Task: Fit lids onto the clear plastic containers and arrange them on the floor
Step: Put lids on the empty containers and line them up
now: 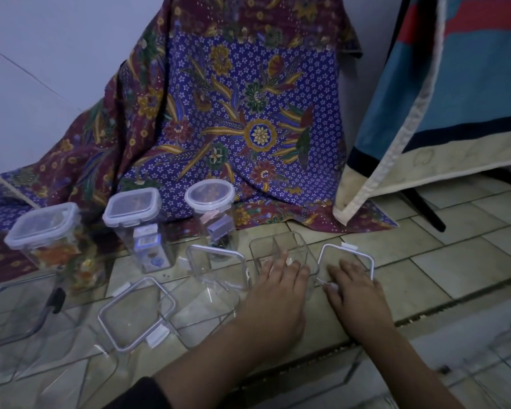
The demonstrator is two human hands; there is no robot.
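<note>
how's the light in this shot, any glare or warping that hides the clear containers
Head view: dim, bluish light, no harsh glare. Head view: the open clear square plastic container touched by the left hand nearly blends into the tiled floor. Head view: wide-angle distortion bends the tile lines near the edges; the right hand looks slightly soft.

On the floor (455, 261), before the draped cloth (248, 128), the rectangular container (45, 234), square container (136, 222) and round container (211, 208) stand lidded in a row from left to right, while nearer, the open container (281, 249) sits between the left lid (216, 267), perhaps lying on another container, and the right lid (342, 256), with a third lid (136, 314) farther left.
</note>
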